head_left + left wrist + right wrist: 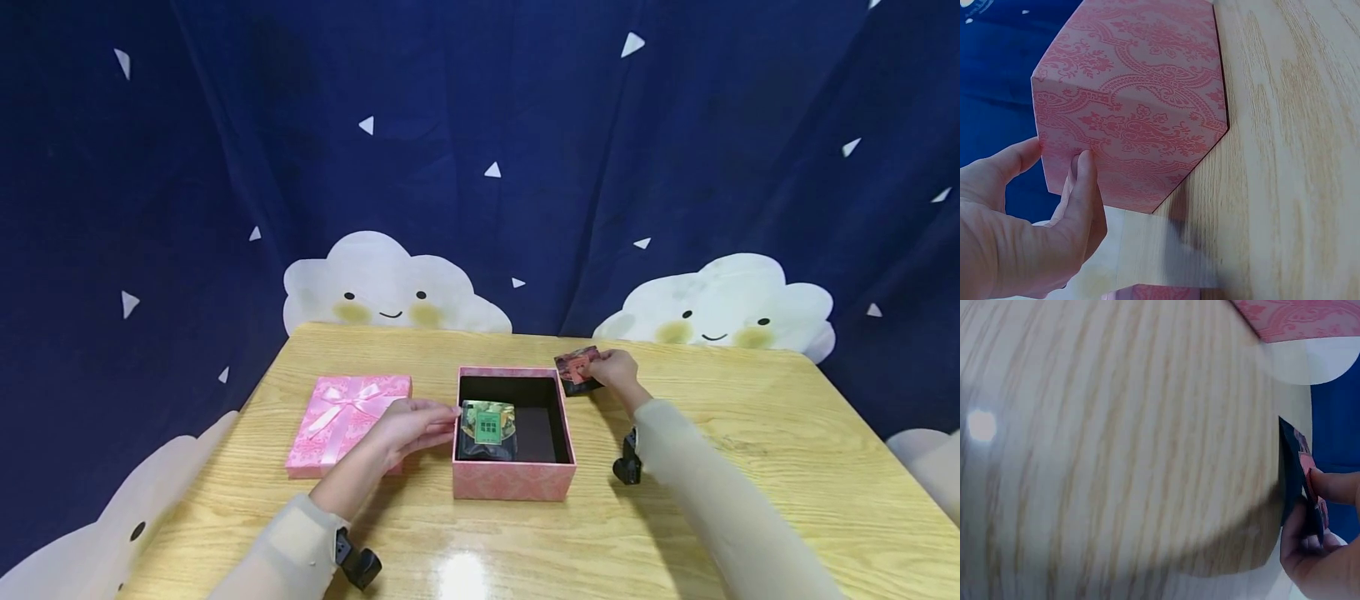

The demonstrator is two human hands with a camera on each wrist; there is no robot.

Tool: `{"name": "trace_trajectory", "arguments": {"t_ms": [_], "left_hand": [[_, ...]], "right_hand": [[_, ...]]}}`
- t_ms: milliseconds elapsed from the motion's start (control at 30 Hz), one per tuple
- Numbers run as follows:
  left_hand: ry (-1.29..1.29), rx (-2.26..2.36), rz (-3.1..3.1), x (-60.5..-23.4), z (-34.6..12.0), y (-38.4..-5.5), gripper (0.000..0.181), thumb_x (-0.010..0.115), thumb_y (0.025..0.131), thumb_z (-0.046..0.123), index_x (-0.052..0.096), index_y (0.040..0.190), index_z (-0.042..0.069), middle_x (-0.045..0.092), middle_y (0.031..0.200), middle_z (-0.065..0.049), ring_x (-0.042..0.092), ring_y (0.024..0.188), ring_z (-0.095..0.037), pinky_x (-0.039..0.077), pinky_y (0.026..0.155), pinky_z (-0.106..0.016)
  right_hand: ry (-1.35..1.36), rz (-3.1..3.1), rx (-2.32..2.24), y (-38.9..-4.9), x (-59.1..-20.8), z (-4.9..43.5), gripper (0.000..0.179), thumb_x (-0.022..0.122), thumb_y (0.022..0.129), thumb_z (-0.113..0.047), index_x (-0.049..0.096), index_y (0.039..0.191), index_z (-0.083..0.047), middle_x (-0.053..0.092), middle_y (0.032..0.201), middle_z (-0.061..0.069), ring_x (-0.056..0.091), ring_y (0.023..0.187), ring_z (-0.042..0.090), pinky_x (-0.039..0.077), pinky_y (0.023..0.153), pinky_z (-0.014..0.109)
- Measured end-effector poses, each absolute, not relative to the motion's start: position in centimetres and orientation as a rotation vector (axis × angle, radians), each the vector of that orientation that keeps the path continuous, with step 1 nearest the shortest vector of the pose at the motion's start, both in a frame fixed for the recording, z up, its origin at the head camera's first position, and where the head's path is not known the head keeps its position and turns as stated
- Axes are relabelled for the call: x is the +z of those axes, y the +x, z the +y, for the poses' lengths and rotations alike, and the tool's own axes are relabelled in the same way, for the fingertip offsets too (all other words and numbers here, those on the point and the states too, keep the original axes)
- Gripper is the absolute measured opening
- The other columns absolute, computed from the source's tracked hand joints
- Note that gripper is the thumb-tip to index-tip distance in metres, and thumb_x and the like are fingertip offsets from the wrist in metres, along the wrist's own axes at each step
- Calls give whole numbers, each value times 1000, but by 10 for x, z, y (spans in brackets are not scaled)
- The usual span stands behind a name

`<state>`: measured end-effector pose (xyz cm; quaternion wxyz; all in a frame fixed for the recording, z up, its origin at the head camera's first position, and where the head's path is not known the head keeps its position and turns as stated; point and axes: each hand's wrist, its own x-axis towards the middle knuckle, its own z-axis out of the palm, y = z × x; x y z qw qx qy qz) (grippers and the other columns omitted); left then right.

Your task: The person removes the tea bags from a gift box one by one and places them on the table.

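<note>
A pink patterned box (513, 482) stands uncovered on the table, its inside dark. A green and black pouch (487, 429) lies inside at the left. My left hand (420, 423) touches the box's left side near the rim, and the left wrist view shows its fairly straight fingers (1085, 181) against the patterned wall (1141, 119). To the right of the box's back corner, my right hand (617, 372) pinches a red and black pouch (576, 367) between thumb and fingers. In the right wrist view that pouch (1304, 469) is seen nearly edge-on.
A pink lid (322, 421) with a white ribbon bow lies left of the box, partly behind the left hand. The wooden table (750, 433) ends at the back against a dark blue curtain (450, 100) with white clouds.
</note>
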<state>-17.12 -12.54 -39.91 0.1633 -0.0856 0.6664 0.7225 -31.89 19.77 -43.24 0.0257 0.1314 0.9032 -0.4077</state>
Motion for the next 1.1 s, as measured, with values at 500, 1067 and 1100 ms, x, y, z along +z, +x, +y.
{"name": "trace_trajectory", "arguments": {"t_ms": [500, 1067, 1100], "left_hand": [[-252, 2068, 1904, -400, -125, -171, 24, 65, 88, 6, 58, 105, -9, 70, 98, -13, 69, 86, -16, 62, 86, -29], [-231, 2041, 1926, -397, -126, -168, 31, 66, 88, 7, 57, 111, -12, 69, 104, -17, 69, 91, -18, 61, 91, -33], [-228, 2043, 1926, -396, -126, -168, 31, 65, 88, 7, 57, 112, -12, 69, 106, -19, 69, 91, -18, 60, 91, -33]], "right_hand": [[290, 3088, -1023, -306, -437, 197, 42, 75, 72, -25, 42, 46, -19, 42, 47, -7, 42, 56, 16, 31, 43, 20], [241, 3099, -934, -299, -429, 198, 58, 71, 80, -33, 30, 41, -21, 29, 41, -10, 30, 47, 11, 22, 42, 20], [233, 3087, -940, -298, -427, 199, 58, 70, 81, -32, 30, 40, -21, 28, 41, -10, 29, 47, 11, 22, 42, 20]]}}
